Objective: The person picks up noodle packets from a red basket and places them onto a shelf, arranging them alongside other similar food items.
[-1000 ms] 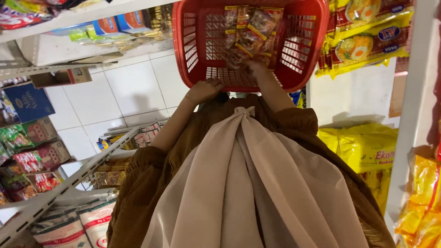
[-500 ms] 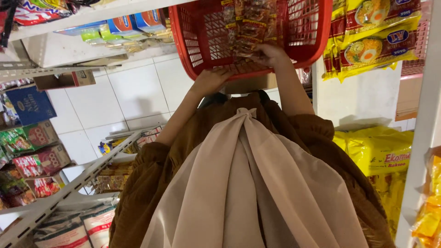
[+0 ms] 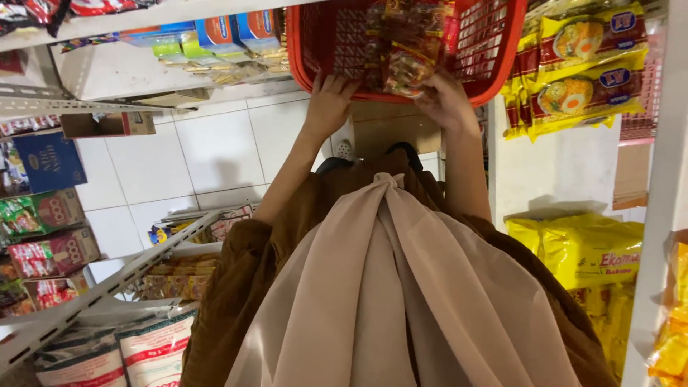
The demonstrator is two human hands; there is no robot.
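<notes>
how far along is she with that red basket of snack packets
Done: the red basket already holds a pile of snack packets. In hand: the left hand grips its near rim, while the right hand touches a packet at the rim. Left: the basket is not yet set down; shelves on both sides look stocked.

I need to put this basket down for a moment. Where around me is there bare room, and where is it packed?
Bare white floor tiles lie open between the left shelf rack and the cardboard box under the red basket. The basket is crowded with snack packets. The right shelves are packed with yellow noodle packs; left shelves are full too.
</notes>
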